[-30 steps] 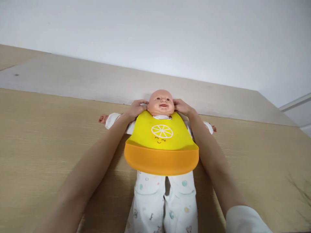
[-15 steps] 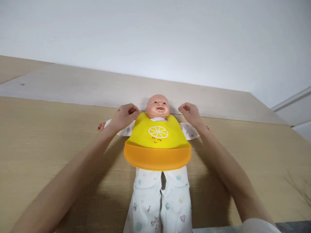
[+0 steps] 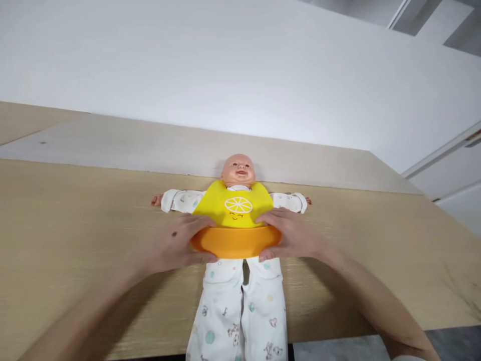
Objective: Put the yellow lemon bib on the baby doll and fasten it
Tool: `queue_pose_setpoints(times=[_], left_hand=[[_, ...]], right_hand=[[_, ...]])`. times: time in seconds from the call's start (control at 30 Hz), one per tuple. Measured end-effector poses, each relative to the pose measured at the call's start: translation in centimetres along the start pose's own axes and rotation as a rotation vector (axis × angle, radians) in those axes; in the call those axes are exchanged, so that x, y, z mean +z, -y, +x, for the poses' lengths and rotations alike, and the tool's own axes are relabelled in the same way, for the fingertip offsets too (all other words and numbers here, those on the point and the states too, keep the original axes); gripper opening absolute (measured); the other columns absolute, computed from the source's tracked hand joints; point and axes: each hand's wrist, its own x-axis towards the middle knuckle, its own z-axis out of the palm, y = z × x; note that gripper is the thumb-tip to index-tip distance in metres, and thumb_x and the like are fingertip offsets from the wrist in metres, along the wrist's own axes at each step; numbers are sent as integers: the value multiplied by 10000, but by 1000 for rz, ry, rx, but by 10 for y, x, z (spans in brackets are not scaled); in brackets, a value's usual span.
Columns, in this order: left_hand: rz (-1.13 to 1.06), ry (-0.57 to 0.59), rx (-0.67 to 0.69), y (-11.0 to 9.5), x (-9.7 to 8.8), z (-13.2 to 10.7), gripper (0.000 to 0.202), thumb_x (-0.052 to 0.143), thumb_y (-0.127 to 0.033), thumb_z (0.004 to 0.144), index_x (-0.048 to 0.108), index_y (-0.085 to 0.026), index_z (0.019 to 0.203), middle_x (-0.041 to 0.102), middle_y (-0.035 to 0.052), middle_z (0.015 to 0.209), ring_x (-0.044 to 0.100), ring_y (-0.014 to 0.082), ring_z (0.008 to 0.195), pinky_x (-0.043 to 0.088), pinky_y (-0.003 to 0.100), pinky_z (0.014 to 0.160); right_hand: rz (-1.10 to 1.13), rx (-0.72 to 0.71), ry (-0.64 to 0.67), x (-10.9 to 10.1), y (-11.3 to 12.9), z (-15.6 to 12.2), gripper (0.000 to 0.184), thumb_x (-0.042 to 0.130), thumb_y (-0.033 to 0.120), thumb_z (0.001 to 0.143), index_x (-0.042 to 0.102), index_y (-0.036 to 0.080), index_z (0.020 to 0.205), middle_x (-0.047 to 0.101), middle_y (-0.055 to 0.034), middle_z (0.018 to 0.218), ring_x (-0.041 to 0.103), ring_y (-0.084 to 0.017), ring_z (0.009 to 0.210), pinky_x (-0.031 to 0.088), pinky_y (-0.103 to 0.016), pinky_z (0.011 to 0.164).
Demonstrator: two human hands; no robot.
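A baby doll [image 3: 238, 170] in white printed clothes lies on its back with its arms spread. Over its chest lies a yellow bib [image 3: 237, 208] with a lemon slice and a smile, its lower edge an orange catch pocket [image 3: 235, 242]. My left hand [image 3: 184, 239] grips the left end of the pocket, fingers above and thumb below. At the right end my right hand [image 3: 287, 234] holds it the same way. Parts of both pocket ends are hidden by my fingers. The doll's trousers [image 3: 240, 311] stretch toward me below the bib.
The doll rests on a wooden tabletop [image 3: 93, 210] with a paler strip [image 3: 169, 145] along its back. Behind it stands a white wall [image 3: 225, 65]. A white drawer or cabinet front [image 3: 447, 165] is at the far right.
Both hands have come down from beside the doll's head to the ends of the bib's pocket and closed on it. The view has shifted slightly.
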Motion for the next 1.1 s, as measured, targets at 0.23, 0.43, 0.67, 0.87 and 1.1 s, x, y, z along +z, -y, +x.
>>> queue_pose_setpoints(times=[0.23,0.43,0.67,0.87,1.1], left_hand=[[-137,-244,38,-13,13,7,436,678,-575,777,642,-191,981,702,48,843,639,197,716,507,306,658],[-170,-244,-31,-22,16,4,436,709,-559,732,632,-214,988,714,46,906,665,215,796,534,326,714],[-57,-155,188,-18,29,-1,543,735,-445,740,537,-233,1199,680,104,1127,663,268,1003,546,379,862],[77,-212,176,-21,19,-1,526,668,-454,801,492,-285,1267,621,88,1176,649,258,1036,555,356,839],[170,-293,329,-17,25,1,504,599,-483,880,456,-229,1292,644,118,1096,669,244,969,562,343,803]], right_hand=[[161,49,39,-6,-3,0,671,782,660,601,603,223,1078,648,-14,962,579,-161,882,390,-262,754],[129,13,-19,-3,-2,0,689,775,669,603,569,198,1063,641,-37,989,574,-172,892,382,-269,756],[62,46,67,5,1,4,659,726,696,646,536,188,1021,628,-34,928,549,-154,804,336,-241,668],[5,88,45,1,0,2,650,700,724,644,536,185,969,595,-8,788,462,-106,665,263,-215,592],[28,64,69,4,-8,5,655,679,751,641,544,185,941,583,3,742,454,-96,631,256,-219,578]])
